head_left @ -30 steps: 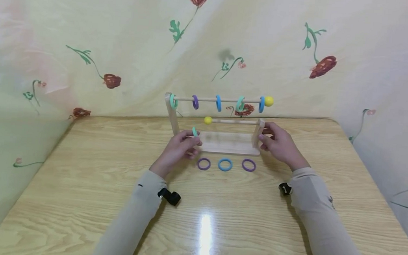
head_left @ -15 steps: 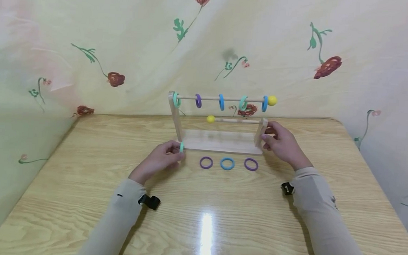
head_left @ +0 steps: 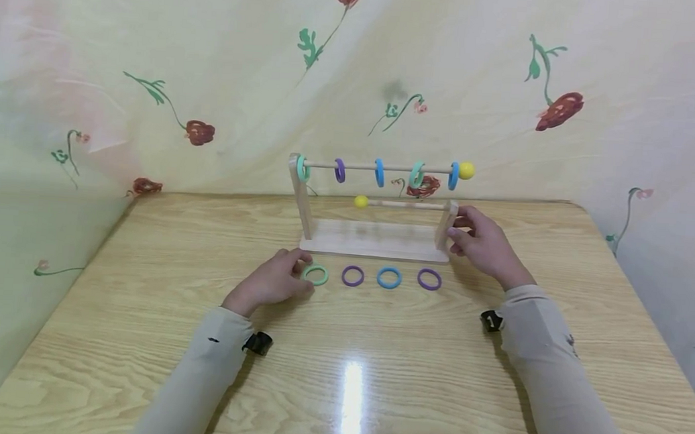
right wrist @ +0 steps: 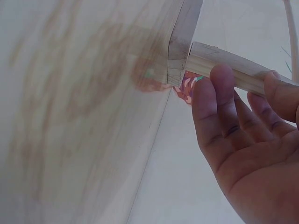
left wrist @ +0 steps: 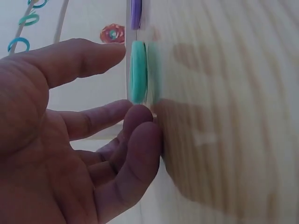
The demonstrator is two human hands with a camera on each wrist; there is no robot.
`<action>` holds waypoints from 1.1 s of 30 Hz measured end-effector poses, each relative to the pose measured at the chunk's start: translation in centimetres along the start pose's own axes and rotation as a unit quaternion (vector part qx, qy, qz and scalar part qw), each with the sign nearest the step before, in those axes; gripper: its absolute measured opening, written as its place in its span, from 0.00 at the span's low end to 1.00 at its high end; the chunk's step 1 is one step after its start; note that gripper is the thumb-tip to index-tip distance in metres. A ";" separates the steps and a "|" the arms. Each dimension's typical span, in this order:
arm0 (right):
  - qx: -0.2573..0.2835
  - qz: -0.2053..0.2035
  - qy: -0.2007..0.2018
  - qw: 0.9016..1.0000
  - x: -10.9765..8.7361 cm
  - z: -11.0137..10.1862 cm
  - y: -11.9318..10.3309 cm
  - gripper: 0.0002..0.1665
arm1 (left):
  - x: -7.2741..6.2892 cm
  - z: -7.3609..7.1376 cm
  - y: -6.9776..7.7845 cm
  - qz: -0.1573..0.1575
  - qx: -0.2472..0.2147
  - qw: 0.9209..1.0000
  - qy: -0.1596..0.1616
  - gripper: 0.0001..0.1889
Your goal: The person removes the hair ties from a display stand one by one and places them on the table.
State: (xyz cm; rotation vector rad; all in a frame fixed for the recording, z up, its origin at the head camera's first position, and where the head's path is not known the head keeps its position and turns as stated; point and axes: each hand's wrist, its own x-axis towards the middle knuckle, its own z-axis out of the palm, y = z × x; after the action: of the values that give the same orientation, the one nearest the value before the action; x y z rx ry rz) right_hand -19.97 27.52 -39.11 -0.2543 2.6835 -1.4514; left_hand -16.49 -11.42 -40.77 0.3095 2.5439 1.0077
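A mint green ring (head_left: pixel 316 274) lies flat on the table at the left end of a row. My left hand (head_left: pixel 276 278) is right beside it, thumb and fingers spread apart; in the left wrist view the ring (left wrist: pixel 138 72) lies just past the fingertips. At the back stands a wooden rack (head_left: pixel 376 240) with two rods. My right hand (head_left: pixel 486 245) grips its short right post (head_left: pixel 446 225), and the right wrist view has thumb and fingers on either side of that post (right wrist: pixel 233 72). Along the upper rod (head_left: pixel 399 169) hang several green, purple and blue rings.
Two purple rings, one (head_left: pixel 353 276) left and one (head_left: pixel 430 279) right of a blue ring (head_left: pixel 389 278), continue the row before the rack's base. Yellow balls cap the upper rod (head_left: pixel 466 171) and lower rod (head_left: pixel 361 202). A flowered cloth (head_left: pixel 247 89) hangs behind the table.
My left hand has moved left and down from the rack with the green ring, then laid it flat on the table and let go. The right hand keeps its grip on the post.
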 end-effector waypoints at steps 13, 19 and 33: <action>0.002 0.009 -0.001 1.000 -0.3 0.1 -0.1 0.23 | 1.0 1.5 2.2 -0.014 0.115 0.993 0.017 0.24; 0.003 0.015 -0.001 1.000 -0.5 0.2 -0.2 0.24 | 1.4 2.0 3.7 -0.028 0.159 0.986 0.029 0.19; -0.002 0.016 0.002 1.000 -0.8 0.4 -0.4 0.25 | 1.5 2.3 4.2 -0.018 0.212 0.977 0.013 0.11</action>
State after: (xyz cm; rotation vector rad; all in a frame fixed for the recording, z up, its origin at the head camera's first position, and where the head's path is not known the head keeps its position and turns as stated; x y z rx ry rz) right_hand -19.12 27.09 -38.97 -0.2093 2.6806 -1.4404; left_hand -16.63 -6.50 -39.81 0.3639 2.7616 0.4490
